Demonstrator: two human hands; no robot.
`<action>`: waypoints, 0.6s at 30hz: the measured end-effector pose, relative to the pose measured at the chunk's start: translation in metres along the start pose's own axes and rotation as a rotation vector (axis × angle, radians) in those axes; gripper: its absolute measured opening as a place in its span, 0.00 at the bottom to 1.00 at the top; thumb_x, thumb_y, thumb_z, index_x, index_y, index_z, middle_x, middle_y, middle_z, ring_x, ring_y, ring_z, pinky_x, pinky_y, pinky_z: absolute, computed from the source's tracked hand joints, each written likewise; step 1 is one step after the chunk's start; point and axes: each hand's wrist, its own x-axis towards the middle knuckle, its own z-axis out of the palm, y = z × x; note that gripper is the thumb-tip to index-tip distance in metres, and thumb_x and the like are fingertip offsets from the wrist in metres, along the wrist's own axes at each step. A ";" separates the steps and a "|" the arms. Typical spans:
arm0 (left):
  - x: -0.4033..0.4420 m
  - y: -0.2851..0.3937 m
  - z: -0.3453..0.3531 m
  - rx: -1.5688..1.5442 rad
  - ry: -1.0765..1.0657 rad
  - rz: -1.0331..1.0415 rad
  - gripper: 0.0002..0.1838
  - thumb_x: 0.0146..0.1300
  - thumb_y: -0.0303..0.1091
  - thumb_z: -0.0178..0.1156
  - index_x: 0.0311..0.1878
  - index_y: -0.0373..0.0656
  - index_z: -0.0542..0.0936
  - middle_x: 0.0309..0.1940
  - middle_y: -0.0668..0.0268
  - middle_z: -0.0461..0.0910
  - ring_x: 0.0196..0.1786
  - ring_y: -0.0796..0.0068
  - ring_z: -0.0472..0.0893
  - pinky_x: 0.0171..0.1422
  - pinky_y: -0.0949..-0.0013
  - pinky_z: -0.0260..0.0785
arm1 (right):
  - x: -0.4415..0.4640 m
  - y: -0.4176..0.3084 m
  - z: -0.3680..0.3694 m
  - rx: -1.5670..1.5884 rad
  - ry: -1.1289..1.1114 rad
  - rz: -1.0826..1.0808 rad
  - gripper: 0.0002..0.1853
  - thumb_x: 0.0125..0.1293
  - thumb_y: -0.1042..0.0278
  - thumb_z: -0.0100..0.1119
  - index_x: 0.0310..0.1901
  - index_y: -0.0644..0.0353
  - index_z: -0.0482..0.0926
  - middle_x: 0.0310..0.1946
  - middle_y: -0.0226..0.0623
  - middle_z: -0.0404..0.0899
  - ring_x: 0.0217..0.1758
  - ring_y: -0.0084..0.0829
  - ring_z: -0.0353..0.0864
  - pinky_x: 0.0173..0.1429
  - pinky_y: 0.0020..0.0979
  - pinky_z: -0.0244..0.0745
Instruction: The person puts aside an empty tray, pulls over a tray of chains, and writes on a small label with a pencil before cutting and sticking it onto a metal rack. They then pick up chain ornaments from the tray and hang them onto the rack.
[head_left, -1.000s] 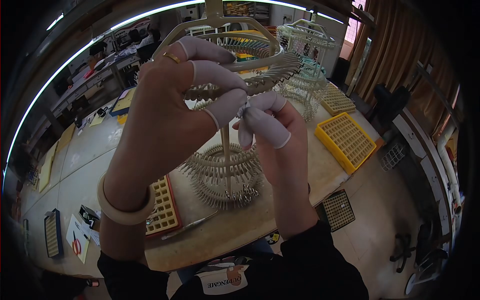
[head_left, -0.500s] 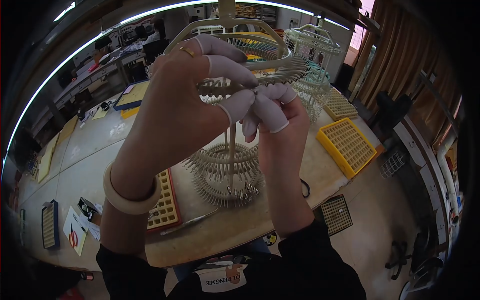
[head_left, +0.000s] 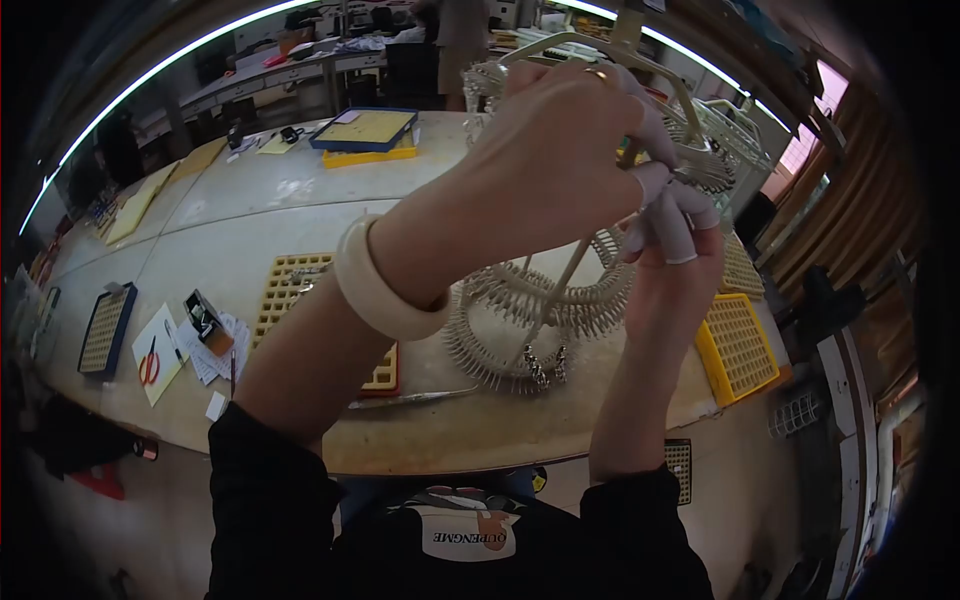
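My left hand (head_left: 575, 150), with a gold ring and a cream bangle (head_left: 375, 285) at the wrist, reaches across to the upper part of a cream rack with tiers of wire hooks (head_left: 590, 300). Pale finger cots cover the fingertips. My right hand (head_left: 675, 240) meets it from below and the right. Both hands are closed in pinches whose tips nearly touch; whatever lies between them is too small and hidden to name. Small dark metallic pieces (head_left: 540, 370) hang from the lowest hook ring.
A gridded tray (head_left: 290, 285) lies behind my left forearm, and a yellow tray (head_left: 740, 350) stands at the right. Red scissors (head_left: 149, 368) rest on paper at the left. Stacked trays (head_left: 365, 130) sit farther back. A person (head_left: 463, 45) stands beyond the table.
The view has swung left, so the rack and both hands appear farther right. The rack looks tilted now. Both hands stay pinched close together near the hooks.
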 end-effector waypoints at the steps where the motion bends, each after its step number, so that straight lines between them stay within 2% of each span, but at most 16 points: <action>1: -0.002 0.003 0.000 0.044 0.071 0.030 0.12 0.47 0.37 0.59 0.33 0.43 0.84 0.36 0.64 0.79 0.47 0.67 0.75 0.59 0.62 0.51 | -0.001 -0.001 0.002 -0.034 0.024 -0.016 0.05 0.60 0.75 0.59 0.37 0.64 0.76 0.20 0.30 0.74 0.20 0.19 0.72 0.24 0.20 0.64; 4: -0.019 0.022 -0.023 0.173 0.156 0.097 0.14 0.49 0.39 0.58 0.34 0.40 0.83 0.38 0.63 0.79 0.44 0.64 0.76 0.56 0.62 0.56 | -0.007 -0.004 0.003 -0.063 0.038 -0.049 0.05 0.60 0.75 0.59 0.37 0.65 0.76 0.23 0.32 0.75 0.23 0.20 0.73 0.28 0.21 0.65; 5: -0.029 0.026 -0.035 -0.051 0.146 0.153 0.12 0.51 0.36 0.60 0.38 0.42 0.82 0.34 0.63 0.79 0.36 0.68 0.75 0.52 0.63 0.60 | -0.009 -0.006 0.002 -0.087 0.078 -0.101 0.05 0.60 0.75 0.58 0.37 0.65 0.76 0.25 0.34 0.75 0.25 0.21 0.73 0.30 0.21 0.65; 6: -0.042 0.032 -0.046 -0.277 0.133 0.211 0.12 0.53 0.34 0.62 0.41 0.44 0.81 0.30 0.64 0.78 0.29 0.72 0.75 0.48 0.64 0.64 | -0.015 -0.013 -0.004 -0.062 0.048 -0.070 0.06 0.64 0.71 0.54 0.35 0.66 0.76 0.26 0.35 0.75 0.25 0.21 0.72 0.32 0.22 0.66; 7: -0.079 0.056 -0.045 -0.558 0.406 -0.026 0.09 0.54 0.33 0.60 0.39 0.44 0.81 0.27 0.63 0.79 0.25 0.72 0.75 0.50 0.62 0.65 | -0.020 -0.018 -0.010 -0.054 0.049 -0.069 0.06 0.64 0.71 0.54 0.35 0.66 0.76 0.26 0.35 0.75 0.25 0.21 0.72 0.32 0.22 0.66; 8: -0.113 0.073 -0.049 -0.833 0.679 -0.275 0.07 0.55 0.31 0.59 0.37 0.43 0.81 0.24 0.63 0.79 0.21 0.73 0.75 0.51 0.60 0.66 | -0.025 -0.022 -0.016 -0.008 -0.120 -0.182 0.09 0.65 0.68 0.52 0.35 0.65 0.76 0.25 0.35 0.74 0.25 0.22 0.72 0.32 0.24 0.67; 9: -0.115 0.075 -0.086 -1.085 0.379 -0.171 0.07 0.57 0.32 0.57 0.36 0.43 0.81 0.21 0.62 0.78 0.19 0.73 0.74 0.51 0.59 0.66 | -0.030 -0.025 -0.019 0.036 -0.288 -0.292 0.11 0.67 0.65 0.49 0.34 0.65 0.75 0.24 0.35 0.73 0.25 0.24 0.72 0.33 0.27 0.68; 10: -0.115 0.079 -0.117 -1.317 0.065 -0.067 0.06 0.58 0.32 0.55 0.36 0.43 0.80 0.19 0.61 0.77 0.17 0.73 0.74 0.52 0.57 0.67 | -0.034 -0.035 -0.014 0.210 -0.463 -0.267 0.13 0.68 0.62 0.47 0.34 0.64 0.75 0.23 0.34 0.73 0.25 0.25 0.72 0.34 0.32 0.69; 11: -0.120 0.079 -0.120 -1.320 0.066 -0.085 0.06 0.58 0.32 0.55 0.36 0.43 0.80 0.19 0.61 0.77 0.17 0.73 0.74 0.52 0.57 0.67 | -0.038 -0.043 -0.009 0.385 -0.634 -0.231 0.15 0.68 0.59 0.45 0.34 0.63 0.74 0.22 0.32 0.72 0.26 0.27 0.73 0.36 0.36 0.70; 12: -0.125 0.090 -0.161 -1.330 0.048 -0.107 0.06 0.58 0.32 0.55 0.36 0.42 0.80 0.19 0.61 0.77 0.18 0.73 0.74 0.51 0.58 0.67 | -0.045 -0.041 -0.007 0.388 -0.623 -0.208 0.15 0.68 0.59 0.45 0.34 0.63 0.74 0.22 0.32 0.72 0.26 0.27 0.73 0.36 0.36 0.70; 13: -0.147 0.091 -0.132 -1.339 0.033 -0.133 0.06 0.58 0.32 0.55 0.35 0.42 0.80 0.19 0.61 0.78 0.18 0.73 0.74 0.51 0.58 0.67 | -0.058 -0.047 -0.016 0.422 -0.660 -0.164 0.15 0.68 0.59 0.45 0.34 0.63 0.74 0.22 0.33 0.72 0.26 0.27 0.73 0.37 0.37 0.70; 18: -0.171 0.111 -0.125 -1.388 -0.076 -0.212 0.06 0.58 0.31 0.55 0.35 0.41 0.80 0.21 0.61 0.78 0.19 0.73 0.75 0.51 0.59 0.67 | -0.078 -0.044 -0.015 0.594 -0.842 0.003 0.14 0.68 0.60 0.47 0.32 0.62 0.74 0.22 0.33 0.72 0.27 0.29 0.73 0.40 0.38 0.70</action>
